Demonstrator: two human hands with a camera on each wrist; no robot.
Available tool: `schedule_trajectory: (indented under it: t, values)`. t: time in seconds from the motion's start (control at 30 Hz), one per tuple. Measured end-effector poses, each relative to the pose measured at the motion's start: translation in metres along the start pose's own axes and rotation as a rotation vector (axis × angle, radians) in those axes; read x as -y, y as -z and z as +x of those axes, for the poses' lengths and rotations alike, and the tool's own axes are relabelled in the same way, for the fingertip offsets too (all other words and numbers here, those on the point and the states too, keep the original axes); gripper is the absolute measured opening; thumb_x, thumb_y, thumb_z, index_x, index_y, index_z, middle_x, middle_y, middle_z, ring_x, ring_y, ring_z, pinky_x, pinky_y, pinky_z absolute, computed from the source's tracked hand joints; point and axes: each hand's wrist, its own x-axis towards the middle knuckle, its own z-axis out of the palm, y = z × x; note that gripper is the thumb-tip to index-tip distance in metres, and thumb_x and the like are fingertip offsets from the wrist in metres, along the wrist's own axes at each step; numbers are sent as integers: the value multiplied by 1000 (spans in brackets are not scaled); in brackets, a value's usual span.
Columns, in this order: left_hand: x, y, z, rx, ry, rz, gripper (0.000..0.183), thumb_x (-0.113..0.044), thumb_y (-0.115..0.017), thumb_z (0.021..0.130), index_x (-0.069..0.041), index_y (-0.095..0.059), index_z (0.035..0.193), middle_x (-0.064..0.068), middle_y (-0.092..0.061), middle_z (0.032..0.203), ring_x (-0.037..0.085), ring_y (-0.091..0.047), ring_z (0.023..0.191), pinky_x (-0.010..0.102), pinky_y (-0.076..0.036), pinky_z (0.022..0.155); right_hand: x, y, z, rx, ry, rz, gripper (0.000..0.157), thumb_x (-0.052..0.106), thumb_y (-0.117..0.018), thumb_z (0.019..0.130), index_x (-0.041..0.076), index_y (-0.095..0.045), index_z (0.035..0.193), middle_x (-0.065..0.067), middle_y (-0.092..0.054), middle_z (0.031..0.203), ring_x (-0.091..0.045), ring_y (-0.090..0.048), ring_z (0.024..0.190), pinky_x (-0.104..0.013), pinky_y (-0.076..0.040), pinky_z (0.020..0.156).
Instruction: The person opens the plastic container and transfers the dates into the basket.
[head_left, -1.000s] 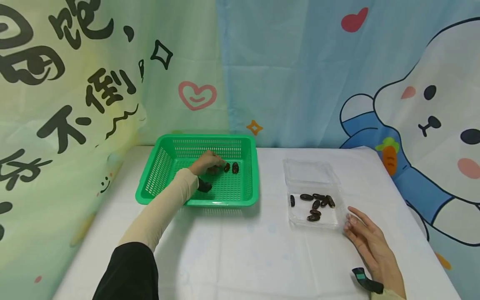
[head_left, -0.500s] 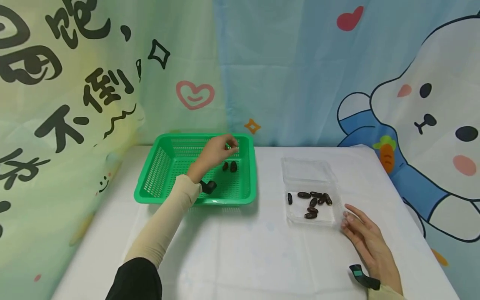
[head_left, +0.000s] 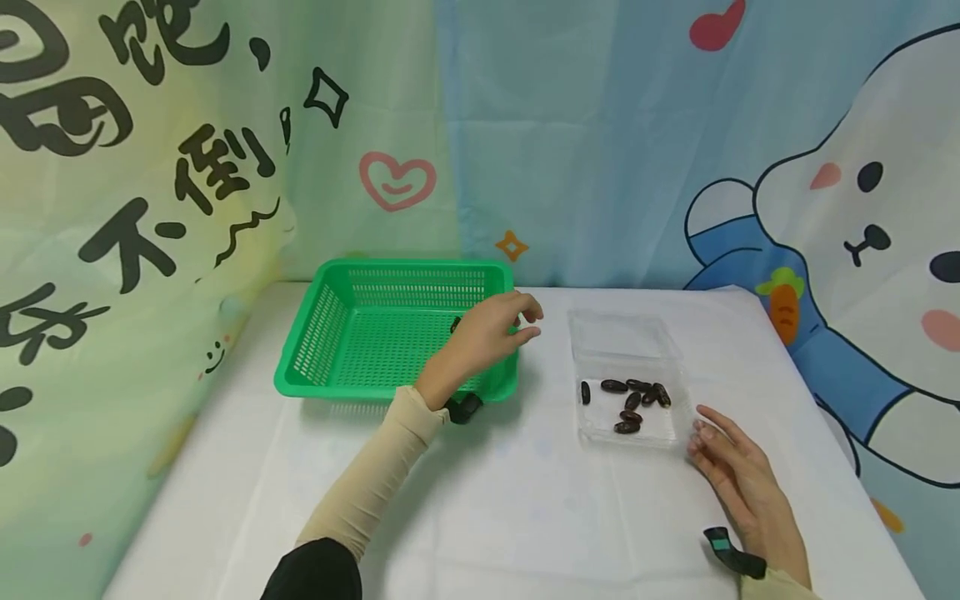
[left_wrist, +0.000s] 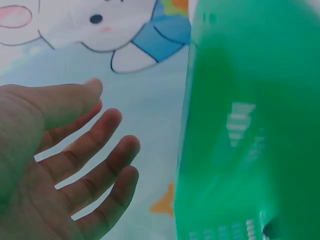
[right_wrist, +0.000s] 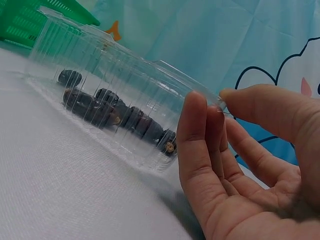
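Lying scattered in the clear container [head_left: 600,414], the dark oval pieces [head_left: 632,401] sit just beside my right hand [head_left: 746,479], whose thumb and fingers pinch the container's rim. The lid [head_left: 626,336] is folded open behind. Farther left, my left hand [head_left: 486,333], fingers spread, hangs over the right side of the green basket [head_left: 382,346], hiding part of its inside; another dark piece [head_left: 455,323] peeks out past it. A white cloth [head_left: 517,517] lies beneath, a printed curtain [head_left: 540,125] behind.

on the backdrop [head_left: 570,158], large black chinese characters [head_left: 130,258] read "不倒", others partly cut off
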Motion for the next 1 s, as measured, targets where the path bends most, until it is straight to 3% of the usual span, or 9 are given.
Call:
schedule_trajectory:
  t: [0.37, 0.67, 0.87, 1.0]
  values:
    - [-27, -40, -2, 78, -63, 31, 21, -25, -68, 103, -15, -68, 122, -3, -72, 116, 18, -70, 107, 26, -55, 88, 1, -6, 0, -41, -11, -34, 40, 1, -57, 105, 27, -66, 135, 6, -70, 111, -7, -68, 95, -22, -61, 88]
    - [-51, -82, 6, 194, -145, 31, 20, -22, -70, 102, -16, -69, 121, -5, -71, 117, 12, -68, 112, 16, -51, 92, 1, -9, 2, -38, -10, -50, 40, 2, -57, 106, 26, -66, 136, 7, -70, 110, -7, -68, 95, -22, -60, 89]
    - [-62, -109, 16, 215, -161, 9, 18, -21, -70, 102, -16, -70, 119, -8, -71, 116, 6, -66, 110, 9, -47, 91, 0, -6, 0, -24, 5, -15, 40, 0, -56, 106, 25, -67, 135, 5, -72, 110, -8, -69, 95, -23, -61, 89]
    - [-65, -123, 21, 223, -133, 5, 18, -20, -71, 101, -16, -71, 119, -8, -72, 115, 4, -66, 108, 8, -47, 91, -1, -4, -2, -15, 16, -5, 40, -1, -54, 106, 24, -67, 135, 5, -71, 110, -8, -69, 95, -23, -61, 89]
